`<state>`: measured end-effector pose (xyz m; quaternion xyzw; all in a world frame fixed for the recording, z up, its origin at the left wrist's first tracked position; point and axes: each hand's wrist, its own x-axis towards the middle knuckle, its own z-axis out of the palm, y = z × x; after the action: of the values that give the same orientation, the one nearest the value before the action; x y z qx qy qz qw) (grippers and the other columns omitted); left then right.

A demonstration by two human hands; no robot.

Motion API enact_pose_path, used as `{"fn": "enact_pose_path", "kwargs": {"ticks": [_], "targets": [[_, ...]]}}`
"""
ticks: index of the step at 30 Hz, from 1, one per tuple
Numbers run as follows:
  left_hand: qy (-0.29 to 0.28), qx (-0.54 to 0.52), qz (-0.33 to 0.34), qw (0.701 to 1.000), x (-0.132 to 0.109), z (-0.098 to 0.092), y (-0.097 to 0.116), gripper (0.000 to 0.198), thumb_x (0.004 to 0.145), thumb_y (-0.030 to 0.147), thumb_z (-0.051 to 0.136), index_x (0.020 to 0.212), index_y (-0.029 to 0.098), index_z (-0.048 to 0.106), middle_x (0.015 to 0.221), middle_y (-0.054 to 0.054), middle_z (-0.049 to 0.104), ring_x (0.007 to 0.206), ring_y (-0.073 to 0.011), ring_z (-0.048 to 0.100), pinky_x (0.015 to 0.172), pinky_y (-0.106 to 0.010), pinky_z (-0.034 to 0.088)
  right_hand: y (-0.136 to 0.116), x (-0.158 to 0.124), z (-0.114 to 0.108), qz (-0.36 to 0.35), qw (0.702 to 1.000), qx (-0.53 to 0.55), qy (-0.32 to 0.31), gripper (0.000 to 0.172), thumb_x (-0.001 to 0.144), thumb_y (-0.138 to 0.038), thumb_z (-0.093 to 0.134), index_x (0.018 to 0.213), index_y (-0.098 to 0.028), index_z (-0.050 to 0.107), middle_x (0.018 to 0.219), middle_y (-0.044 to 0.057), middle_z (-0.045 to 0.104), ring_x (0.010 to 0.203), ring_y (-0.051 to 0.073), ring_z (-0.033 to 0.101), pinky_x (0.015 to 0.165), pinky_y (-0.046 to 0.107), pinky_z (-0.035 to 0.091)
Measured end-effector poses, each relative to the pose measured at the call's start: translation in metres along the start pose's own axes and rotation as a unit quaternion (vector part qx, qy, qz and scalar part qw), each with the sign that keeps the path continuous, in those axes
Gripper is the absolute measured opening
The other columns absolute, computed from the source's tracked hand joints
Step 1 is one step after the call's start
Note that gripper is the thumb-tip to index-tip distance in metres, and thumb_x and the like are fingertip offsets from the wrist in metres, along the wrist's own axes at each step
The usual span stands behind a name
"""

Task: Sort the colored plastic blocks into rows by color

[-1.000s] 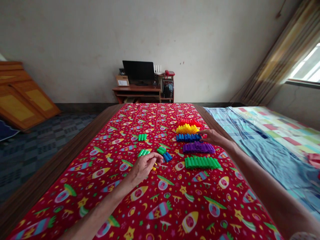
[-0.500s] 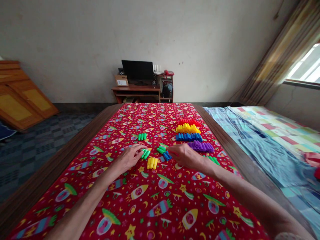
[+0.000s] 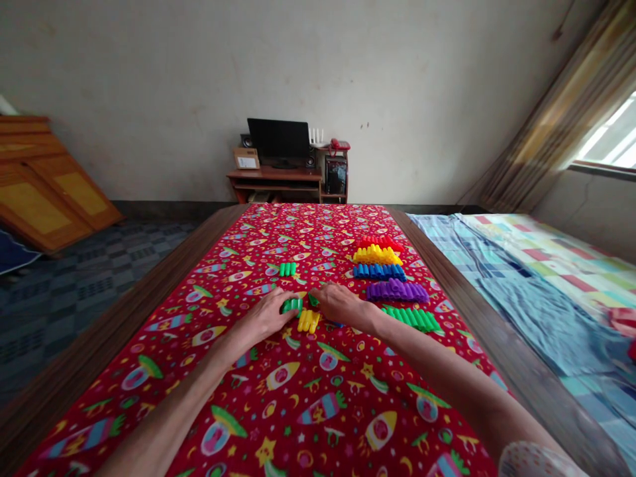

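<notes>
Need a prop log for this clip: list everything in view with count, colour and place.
Cloth: one, red with rockets, over the table.
Table: one, brown wood, under the cloth.
Block rows: five at right, far to near: red row, yellow row, blue row, purple row, green row.
Small green bunch: one, beyond the hands.
Green pieces: few, at left fingertips.
Yellow bunch: one, between the hands.
Desk: one, brown, at wall, holding black screen.
Bedding: checked, right.
Left hand: on green pieces.
Right hand: beside them.

Pale wall, desk with monitor, curtained window, dark checkered floor.
</notes>
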<state>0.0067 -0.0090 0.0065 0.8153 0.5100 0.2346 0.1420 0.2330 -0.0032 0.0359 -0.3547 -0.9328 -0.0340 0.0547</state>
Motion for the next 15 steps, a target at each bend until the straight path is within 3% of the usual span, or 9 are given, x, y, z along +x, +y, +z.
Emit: {"fn": "enact_pose_path", "kwargs": {"ticks": [4,8,11,15], "targets": [[-0.03,0.01,0.005,0.999,0.001,-0.003,0.001,0.037,0.082,0.038,0.06,0.113,0.019,0.068,0.104,-0.01,0.066,0.099,-0.0259,0.064,0.09,-0.038,0.052,0.005,0.011,0.005,-0.068,0.998,-0.002,0.004,0.027,0.09,-0.016,0.057,0.116,-0.01,0.061,0.109,0.014,0.067,0.104,0.023,0.06,0.093,0.034,0.048],[-0.073,-0.006,0.041,0.996,-0.002,-0.01,0.008,0.046,0.078,0.027,0.063,0.124,0.021,0.062,0.121,-0.01,0.063,0.113,-0.0262,0.06,0.1,-0.039,0.047,0.012,0.024,-0.004,-0.138,0.988,0.018,-0.059,0.022,0.09,-0.007,0.053,0.107,-0.009,0.066,0.095,0.011,0.07,0.089,0.019,0.064,0.087,0.032,0.05],[-0.077,0.001,0.031,0.997,-0.004,-0.013,0.008,0.044,0.076,0.024,0.063,0.12,0.02,0.064,0.121,-0.01,0.064,0.114,-0.0273,0.06,0.1,-0.04,0.047,0.015,0.007,-0.025,-0.115,0.992,0.054,0.019,0.019,0.091,-0.008,0.053,0.105,-0.009,0.066,0.096,0.013,0.07,0.093,0.02,0.064,0.089,0.034,0.051],[-0.053,0.0,0.025,0.998,-0.002,-0.013,0.003,0.04,0.077,0.026,0.062,0.118,0.022,0.066,0.114,-0.008,0.068,0.107,-0.0258,0.063,0.094,-0.04,0.05,0.037,-0.062,-0.056,-0.05,0.97,0.154,0.18,0.038,0.092,-0.018,0.058,0.129,-0.014,0.056,0.122,0.014,0.066,0.112,0.021,0.062,0.092,0.034,0.053]]}}
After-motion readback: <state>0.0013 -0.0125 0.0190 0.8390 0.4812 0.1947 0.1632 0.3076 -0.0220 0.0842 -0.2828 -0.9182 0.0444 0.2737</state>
